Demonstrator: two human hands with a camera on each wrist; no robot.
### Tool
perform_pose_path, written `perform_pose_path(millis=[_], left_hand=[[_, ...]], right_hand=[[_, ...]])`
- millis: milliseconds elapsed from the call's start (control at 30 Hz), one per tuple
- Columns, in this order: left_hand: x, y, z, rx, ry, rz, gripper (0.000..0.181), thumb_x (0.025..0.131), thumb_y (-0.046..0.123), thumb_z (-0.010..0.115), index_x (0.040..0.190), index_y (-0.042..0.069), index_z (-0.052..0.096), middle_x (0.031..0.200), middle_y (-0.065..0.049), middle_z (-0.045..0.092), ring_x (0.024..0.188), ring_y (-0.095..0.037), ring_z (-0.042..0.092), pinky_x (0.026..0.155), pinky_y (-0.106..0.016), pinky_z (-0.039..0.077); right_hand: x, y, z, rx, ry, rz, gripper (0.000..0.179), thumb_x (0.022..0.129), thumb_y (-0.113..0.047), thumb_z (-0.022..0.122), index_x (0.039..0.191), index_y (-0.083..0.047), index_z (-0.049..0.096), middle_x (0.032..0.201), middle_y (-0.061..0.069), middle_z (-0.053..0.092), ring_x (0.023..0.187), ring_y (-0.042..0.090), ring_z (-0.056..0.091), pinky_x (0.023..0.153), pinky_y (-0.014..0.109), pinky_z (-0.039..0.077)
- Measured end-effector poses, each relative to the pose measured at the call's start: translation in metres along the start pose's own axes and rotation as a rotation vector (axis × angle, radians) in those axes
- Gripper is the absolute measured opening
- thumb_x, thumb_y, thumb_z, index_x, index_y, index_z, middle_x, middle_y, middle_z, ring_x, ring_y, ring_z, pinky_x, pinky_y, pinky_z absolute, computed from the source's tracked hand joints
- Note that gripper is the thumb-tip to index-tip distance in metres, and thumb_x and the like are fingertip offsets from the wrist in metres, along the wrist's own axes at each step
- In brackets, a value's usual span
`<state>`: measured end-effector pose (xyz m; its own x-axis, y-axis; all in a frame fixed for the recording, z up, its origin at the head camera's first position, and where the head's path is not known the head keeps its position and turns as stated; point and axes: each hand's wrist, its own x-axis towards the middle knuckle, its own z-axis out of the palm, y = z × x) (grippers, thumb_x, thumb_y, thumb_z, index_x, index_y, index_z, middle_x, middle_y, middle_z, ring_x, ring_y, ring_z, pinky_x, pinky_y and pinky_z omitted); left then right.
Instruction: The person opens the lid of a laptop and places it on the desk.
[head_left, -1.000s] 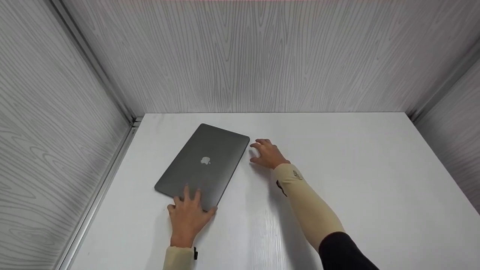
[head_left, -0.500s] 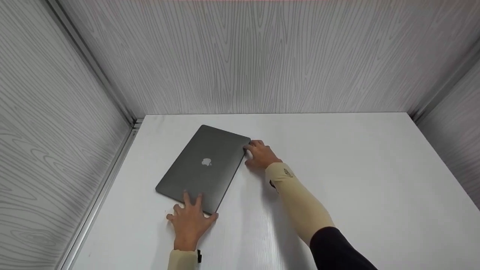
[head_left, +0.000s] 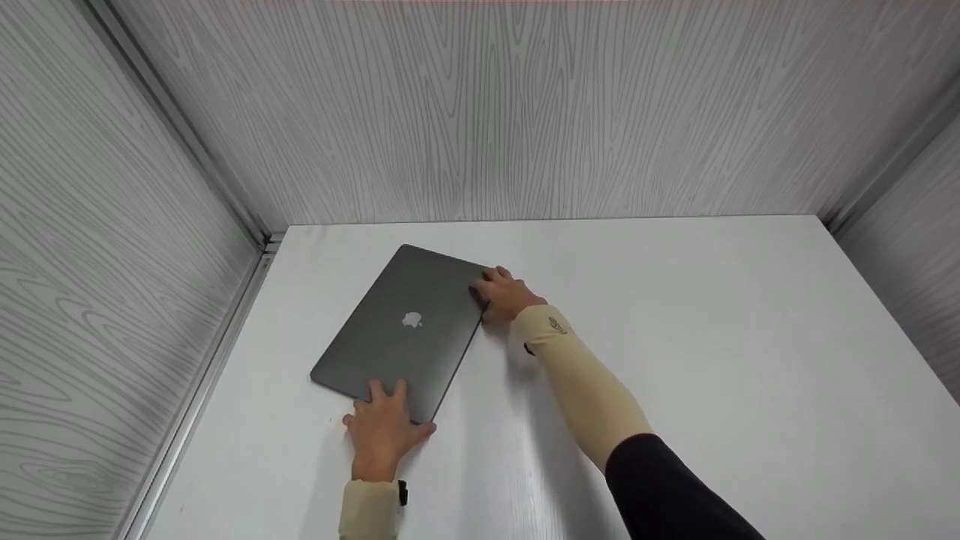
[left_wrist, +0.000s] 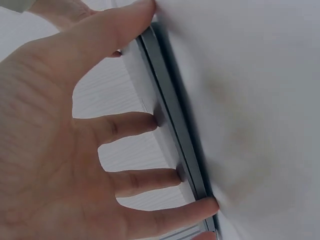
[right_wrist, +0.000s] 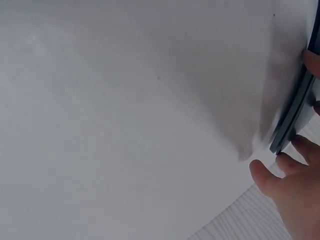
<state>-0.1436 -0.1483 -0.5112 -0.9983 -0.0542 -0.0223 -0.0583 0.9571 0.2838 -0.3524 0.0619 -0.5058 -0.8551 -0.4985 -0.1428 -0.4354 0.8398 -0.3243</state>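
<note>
A dark grey closed laptop [head_left: 390, 330] with a pale apple logo lies flat and slanted on the white table [head_left: 675, 337]. My left hand [head_left: 384, 431] spreads over its near corner. In the left wrist view the thumb [left_wrist: 120, 25] meets the corner, two straight fingers touch the lid and another lies against the edge. At the far right corner, my right hand [head_left: 506, 296] has fingers over the lid and its thumb by the side edge. The right wrist view has the laptop's dark edge [right_wrist: 295, 110] beside the spread fingers [right_wrist: 262, 177]; part of that hand is out of frame.
A grey wood-grain panel [head_left: 480, 112] stands behind the table, with similar panels on the left [head_left: 97, 300] and right [head_left: 915, 255]. A metal rail [head_left: 195, 405] follows the table's left edge.
My right hand has moved left from beside the laptop onto its far right corner. My left hand stays at the near corner, and the laptop has hardly shifted.
</note>
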Motion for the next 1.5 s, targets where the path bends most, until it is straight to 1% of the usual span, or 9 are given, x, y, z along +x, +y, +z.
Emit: perform_pose_path(millis=[100,200,400,567,700,900,1167,1333,1500], left_hand=[[0.001,0.001,0.001,-0.019,-0.003,-0.006,0.078,0.069,0.038,0.093,0.127,-0.002,0.058,0.125,-0.039,0.047,0.102,-0.065,0.055,0.080,-0.073,0.047],[0.000,0.001,0.003,-0.033,0.008,-0.005,0.080,0.066,0.035,0.095,0.127,-0.003,0.059,0.120,-0.038,0.049,0.098,-0.064,0.057,0.078,-0.070,0.049],[0.002,0.002,0.003,-0.034,0.018,0.000,0.082,0.066,0.034,0.096,0.129,-0.004,0.059,0.120,-0.038,0.050,0.099,-0.064,0.057,0.078,-0.068,0.050],[0.004,0.003,0.002,-0.056,0.031,0.011,0.080,0.067,0.032,0.095,0.129,-0.005,0.060,0.123,-0.039,0.049,0.103,-0.065,0.055,0.079,-0.069,0.050],[0.003,0.003,0.003,-0.068,0.037,0.000,0.083,0.068,0.031,0.095,0.133,-0.005,0.059,0.130,-0.041,0.046,0.107,-0.065,0.053,0.080,-0.069,0.050],[0.002,0.003,0.004,-0.071,0.038,-0.012,0.085,0.069,0.031,0.095,0.136,-0.006,0.057,0.135,-0.043,0.043,0.110,-0.066,0.051,0.081,-0.070,0.049],[0.006,0.006,0.004,-0.165,0.097,-0.058,0.081,0.063,0.025,0.098,0.127,-0.008,0.063,0.130,-0.041,0.046,0.108,-0.065,0.052,0.083,-0.069,0.048],[0.005,0.010,0.006,-0.214,0.123,-0.088,0.078,0.060,0.018,0.099,0.124,-0.010,0.064,0.126,-0.040,0.047,0.105,-0.064,0.053,0.082,-0.066,0.050],[0.003,0.014,0.007,-0.246,0.137,-0.118,0.077,0.059,0.011,0.099,0.124,-0.012,0.064,0.134,-0.043,0.045,0.112,-0.069,0.047,0.085,-0.067,0.050]], right_hand=[[0.004,-0.004,-0.004,0.023,-0.086,0.082,0.076,0.091,-0.020,0.076,0.157,-0.027,0.039,0.167,0.010,0.019,0.150,0.040,0.020,0.103,0.068,0.038],[0.006,-0.005,-0.008,0.018,-0.143,0.127,0.081,0.091,-0.024,0.075,0.160,-0.032,0.033,0.168,0.011,0.015,0.148,0.045,0.022,0.102,0.068,0.038],[0.010,0.000,-0.009,0.047,-0.201,0.178,0.090,0.090,-0.030,0.076,0.162,-0.039,0.022,0.170,0.011,0.004,0.148,0.053,0.014,0.105,0.070,0.033],[0.015,0.006,-0.010,0.055,-0.202,0.211,0.093,0.089,-0.034,0.078,0.161,-0.044,0.020,0.170,0.006,0.003,0.149,0.052,0.010,0.105,0.071,0.031],[0.018,0.006,-0.010,0.050,-0.199,0.196,0.096,0.087,-0.035,0.080,0.161,-0.043,0.021,0.169,0.009,0.008,0.147,0.052,0.017,0.102,0.070,0.036],[0.020,0.006,-0.008,0.052,-0.203,0.201,0.098,0.086,-0.034,0.082,0.161,-0.044,0.019,0.169,0.009,0.006,0.147,0.050,0.017,0.103,0.069,0.035],[0.023,0.008,-0.008,0.062,-0.167,0.198,0.096,0.086,-0.032,0.081,0.161,-0.045,0.021,0.168,0.008,0.010,0.143,0.050,0.022,0.096,0.068,0.042],[0.025,0.012,-0.005,0.086,-0.181,0.190,0.096,0.086,-0.032,0.081,0.161,-0.043,0.021,0.170,0.006,0.005,0.147,0.049,0.016,0.098,0.071,0.038],[0.026,0.012,-0.005,0.102,-0.176,0.166,0.098,0.085,-0.031,0.083,0.162,-0.041,0.023,0.170,0.006,0.006,0.148,0.049,0.014,0.100,0.073,0.035]])
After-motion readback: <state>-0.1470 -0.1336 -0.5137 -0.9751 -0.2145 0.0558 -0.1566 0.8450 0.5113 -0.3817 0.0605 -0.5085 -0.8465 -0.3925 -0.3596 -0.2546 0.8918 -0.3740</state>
